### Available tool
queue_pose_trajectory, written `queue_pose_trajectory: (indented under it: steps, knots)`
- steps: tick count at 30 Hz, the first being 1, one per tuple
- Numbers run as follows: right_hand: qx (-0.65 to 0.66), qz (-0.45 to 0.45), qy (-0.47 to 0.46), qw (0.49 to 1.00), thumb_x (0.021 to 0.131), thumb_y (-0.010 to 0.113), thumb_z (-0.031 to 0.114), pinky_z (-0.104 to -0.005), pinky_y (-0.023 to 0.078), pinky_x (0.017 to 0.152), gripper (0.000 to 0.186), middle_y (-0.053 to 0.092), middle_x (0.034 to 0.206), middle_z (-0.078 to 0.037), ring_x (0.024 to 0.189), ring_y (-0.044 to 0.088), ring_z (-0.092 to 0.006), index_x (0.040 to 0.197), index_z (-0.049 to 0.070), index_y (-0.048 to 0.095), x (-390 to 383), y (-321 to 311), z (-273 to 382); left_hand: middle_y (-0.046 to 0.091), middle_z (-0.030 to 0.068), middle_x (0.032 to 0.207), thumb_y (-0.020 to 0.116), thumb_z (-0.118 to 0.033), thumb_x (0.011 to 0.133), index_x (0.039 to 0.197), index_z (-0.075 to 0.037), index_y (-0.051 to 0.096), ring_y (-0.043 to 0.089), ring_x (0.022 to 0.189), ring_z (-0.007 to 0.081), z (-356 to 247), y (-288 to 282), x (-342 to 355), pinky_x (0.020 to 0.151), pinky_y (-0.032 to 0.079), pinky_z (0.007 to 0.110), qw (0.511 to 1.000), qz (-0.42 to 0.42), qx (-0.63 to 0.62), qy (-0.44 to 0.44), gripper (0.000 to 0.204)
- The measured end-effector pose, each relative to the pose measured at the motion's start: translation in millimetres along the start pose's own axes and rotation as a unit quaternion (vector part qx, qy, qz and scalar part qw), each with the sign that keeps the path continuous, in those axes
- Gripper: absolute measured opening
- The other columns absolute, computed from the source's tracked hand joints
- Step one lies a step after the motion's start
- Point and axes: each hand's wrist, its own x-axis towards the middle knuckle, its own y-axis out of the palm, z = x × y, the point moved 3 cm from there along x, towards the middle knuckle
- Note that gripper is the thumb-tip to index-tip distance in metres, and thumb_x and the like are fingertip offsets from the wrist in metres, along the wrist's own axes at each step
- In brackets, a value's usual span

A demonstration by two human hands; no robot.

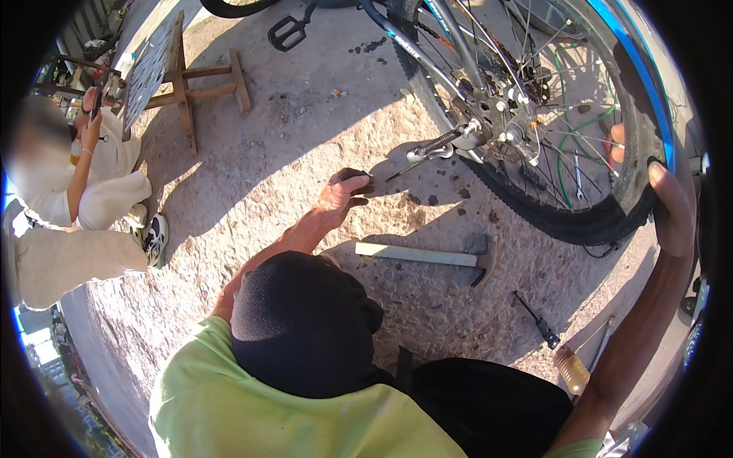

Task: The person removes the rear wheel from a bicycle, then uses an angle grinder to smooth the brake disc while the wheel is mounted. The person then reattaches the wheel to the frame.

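Observation:
My right hand (pixel 673 210) grips the black tire (pixel 527 202) of a bicycle wheel, thumb on the outer side and fingertips showing inside the rim. My left hand (pixel 345 192) hangs over the ground left of the hub, its dark-stained fingertips drawn together; whether anything lies between them is too small to see. Just to its right is the thin end of a cable (pixel 395 175), running out of a silver brake arm with a spring (pixel 441 143). The hub, spokes and dark frame tubes (pixel 427 65) stand beyond. My knee (pixel 301 328) is in front.
A hammer (pixel 416 253) with a pale handle lies below the wheel. Nearby are a screwdriver (pixel 538 320) and a ribbed yellowish bottle (pixel 571 370). A wrench (pixel 579 182) shows between the spokes. At left, a person (pixel 99 175) sits holding a phone near a wooden stand (pixel 182 84).

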Motion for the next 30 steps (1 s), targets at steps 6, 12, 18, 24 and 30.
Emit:
queue_pose_trajectory:
  steps: [6,12,18,24,30]
  knots:
    - [-0.029,-0.028,0.005,0.999,0.083,0.066,0.044,-0.0426,0.052,0.107,0.087,0.069,0.133,-0.023,0.120,0.069,-0.0302,0.153,-0.004,0.049,-7,11,9,0.072,0.0117,0.102,0.072,-0.020,0.094,0.113,-0.002,0.063,0.068,0.088,0.0234,17,-10,-2,0.078,0.054,0.040,0.999,-0.020,0.030,-0.009,0.028]
    - [-0.075,-0.068,0.000,0.995,0.074,0.072,0.048,-0.0437,0.054,0.104,0.096,0.070,0.131,-0.024,0.117,0.071,-0.0308,0.152,-0.004,0.050,-19,25,23,0.071,0.0122,0.097,0.074,-0.023,0.093,0.112,0.001,0.063,0.065,0.081,0.0223,26,-6,-14,0.075,0.053,0.038,0.997,-0.016,0.068,-0.010,0.032]
    - [-0.071,-0.042,-0.021,0.996,0.073,0.074,0.041,-0.0433,0.056,0.102,0.099,0.069,0.130,-0.027,0.114,0.072,-0.0309,0.157,-0.004,0.045,-29,52,32,0.071,0.0124,0.096,0.075,-0.025,0.093,0.112,0.002,0.062,0.066,0.078,0.0220,29,-14,-20,0.073,0.054,0.038,0.998,-0.007,0.063,0.008,0.035]
    - [-0.046,-0.034,-0.014,0.998,0.075,0.075,0.041,-0.0433,0.055,0.103,0.105,0.067,0.133,-0.030,0.116,0.071,-0.0318,0.160,-0.006,0.038,-33,52,39,0.070,0.0123,0.096,0.074,-0.026,0.093,0.112,0.002,0.062,0.065,0.078,0.0217,31,-8,-21,0.073,0.053,0.038,0.994,0.006,0.111,0.005,0.036]
    - [-0.027,-0.036,-0.004,0.999,0.073,0.077,0.044,-0.0442,0.054,0.105,0.108,0.066,0.133,-0.031,0.118,0.070,-0.0328,0.160,-0.007,0.037,-32,54,41,0.069,0.0121,0.093,0.073,-0.026,0.093,0.112,0.003,0.062,0.064,0.076,0.0212,27,-9,-25,0.074,0.053,0.038,0.991,-0.003,0.137,0.011,0.036]
